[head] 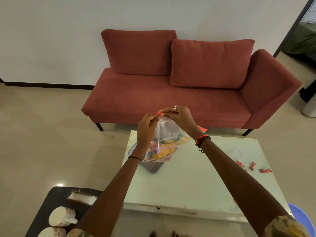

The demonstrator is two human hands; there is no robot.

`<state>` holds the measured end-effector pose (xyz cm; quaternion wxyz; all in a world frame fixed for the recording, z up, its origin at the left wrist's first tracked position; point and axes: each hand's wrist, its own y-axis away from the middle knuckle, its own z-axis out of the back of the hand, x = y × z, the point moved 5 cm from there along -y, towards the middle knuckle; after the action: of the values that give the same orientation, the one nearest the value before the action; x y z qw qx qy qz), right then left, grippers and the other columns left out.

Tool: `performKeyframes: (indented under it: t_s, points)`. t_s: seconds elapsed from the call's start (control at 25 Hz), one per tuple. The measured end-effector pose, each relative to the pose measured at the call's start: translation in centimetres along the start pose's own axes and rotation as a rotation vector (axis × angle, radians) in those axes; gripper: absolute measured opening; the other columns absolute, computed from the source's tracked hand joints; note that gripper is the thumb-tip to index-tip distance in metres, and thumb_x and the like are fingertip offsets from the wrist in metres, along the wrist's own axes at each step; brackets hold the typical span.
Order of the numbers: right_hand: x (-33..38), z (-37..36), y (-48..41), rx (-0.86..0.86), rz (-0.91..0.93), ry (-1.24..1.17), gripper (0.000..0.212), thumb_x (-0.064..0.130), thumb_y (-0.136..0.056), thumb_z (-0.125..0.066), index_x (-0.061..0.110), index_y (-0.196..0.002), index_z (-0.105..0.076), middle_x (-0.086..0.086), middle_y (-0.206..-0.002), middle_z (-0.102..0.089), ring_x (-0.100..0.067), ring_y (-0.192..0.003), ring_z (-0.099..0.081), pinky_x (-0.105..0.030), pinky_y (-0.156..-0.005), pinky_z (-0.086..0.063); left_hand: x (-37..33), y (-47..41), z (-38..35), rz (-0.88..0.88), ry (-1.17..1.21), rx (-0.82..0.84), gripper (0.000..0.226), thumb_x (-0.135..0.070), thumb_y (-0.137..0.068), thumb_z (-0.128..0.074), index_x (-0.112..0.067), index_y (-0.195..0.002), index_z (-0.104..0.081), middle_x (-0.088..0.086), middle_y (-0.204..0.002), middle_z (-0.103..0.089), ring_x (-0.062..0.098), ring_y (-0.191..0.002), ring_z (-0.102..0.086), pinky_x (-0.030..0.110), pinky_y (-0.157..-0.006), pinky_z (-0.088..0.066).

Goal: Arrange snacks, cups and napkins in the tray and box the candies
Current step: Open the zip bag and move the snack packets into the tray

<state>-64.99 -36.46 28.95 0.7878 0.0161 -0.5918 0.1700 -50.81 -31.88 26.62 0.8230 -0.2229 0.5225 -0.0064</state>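
Snack bag (166, 132) hung above the tray (152, 168) at the bench's (196, 185) far left corner. Your left hand (147, 127) and right hand (181, 117) both pinched its neck at the orange band (159, 113). Judged light, limp, slippery film; hold it at the neck and support the contents from beneath.

Left hand (145, 129): thin black band (134, 158) at wrist. Right hand (183, 118): silver ring (175, 108) on one finger; red-orange thread (199, 137) and dark bead bracelet (205, 139) at wrist. Short sleeves (283, 226), print of beige, olive, orange patches.
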Motion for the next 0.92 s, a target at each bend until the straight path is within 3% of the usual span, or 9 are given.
performKeyframes:
  t_s: [0.24,0.4,0.52,0.6,0.68,0.76,0.92]
  points:
    - [-0.9,1.4,0.5,0.001,-0.022,0.108,0.020,0.007,-0.077,-0.074,0.002,-0.097,-0.074,-0.016,-0.094,-0.075,-0.012,-0.081,-0.065,-0.022,-0.080,-0.053,0.3,-0.5,0.4,0.018,0.056,-0.004,0.017,-0.014,-0.089,-0.061,0.002,-0.087,-0.067,0.011,-0.067,-0.050,0.021,-0.060,-0.043,0.039,-0.055,-0.040]
    - [-2.4,2.8,1.1,-0.001,-0.065,0.125,0.016,0.006,-0.080,-0.071,0.003,-0.096,-0.073,-0.013,-0.093,-0.075,-0.013,-0.084,-0.066,-0.025,-0.085,-0.053,0.4,-1.0,1.1,0.067,0.031,-0.073,0.022,-0.016,-0.087,-0.063,0.004,-0.093,-0.069,0.007,-0.069,-0.055,0.009,-0.057,-0.045,0.008,-0.054,-0.038]
    - [-3.2,3.1,1.6,-0.020,-0.073,0.167,0.010,0.007,-0.081,-0.071,0.006,-0.091,-0.074,-0.006,-0.088,-0.074,-0.007,-0.079,-0.065,-0.018,-0.079,-0.051,0.7,-1.1,1.3,0.111,0.031,-0.038,0.024,-0.019,-0.088,-0.061,0.002,-0.098,-0.067,0.006,-0.074,-0.058,0.007,-0.062,-0.048,0.009,-0.058,-0.039]
    - [-3.1,2.6,1.6,-0.031,-0.055,0.205,0.007,0.006,-0.081,-0.070,0.009,-0.086,-0.075,0.002,-0.081,-0.072,0.000,-0.074,-0.064,-0.007,-0.073,-0.048,0.8,-1.5,1.7,0.111,-0.013,0.008,0.025,-0.021,-0.089,-0.061,-0.003,-0.106,-0.066,0.007,-0.085,-0.062,0.012,-0.075,-0.054,0.021,-0.069,-0.044]
    - [-3.0,2.3,1.6,-0.064,-0.036,0.240,0.008,0.004,-0.082,-0.067,0.008,-0.083,-0.075,0.003,-0.081,-0.072,-0.005,-0.077,-0.064,-0.002,-0.071,-0.045,0.3,-2.0,2.2,-0.004,-0.138,0.063,0.034,-0.024,-0.087,-0.064,-0.015,-0.119,-0.061,0.005,-0.105,-0.066,0.014,-0.095,-0.059,0.029,-0.086,-0.046]
    - [-2.8,2.1,1.5,-0.078,-0.005,0.293,0.008,0.002,-0.082,-0.066,0.005,-0.084,-0.074,-0.004,-0.085,-0.074,-0.010,-0.080,-0.064,-0.004,-0.070,-0.044,-0.8,-2.3,1.7,-0.215,-0.394,0.161,0.038,-0.033,-0.084,-0.065,-0.026,-0.121,-0.060,-0.005,-0.120,-0.065,0.011,-0.111,-0.059,0.040,-0.101,-0.039]
    - [-2.5,2.4,1.1,-0.078,0.032,0.412,0.009,0.001,-0.082,-0.068,-0.002,-0.088,-0.073,-0.014,-0.089,-0.073,-0.015,-0.080,-0.062,0.003,-0.064,-0.039,-2.5,-1.9,-1.7,-0.415,-0.767,0.351,0.024,-0.033,-0.090,-0.054,-0.033,-0.112,-0.064,-0.012,-0.112,-0.069,0.009,-0.105,-0.062,0.048,-0.111,-0.018]
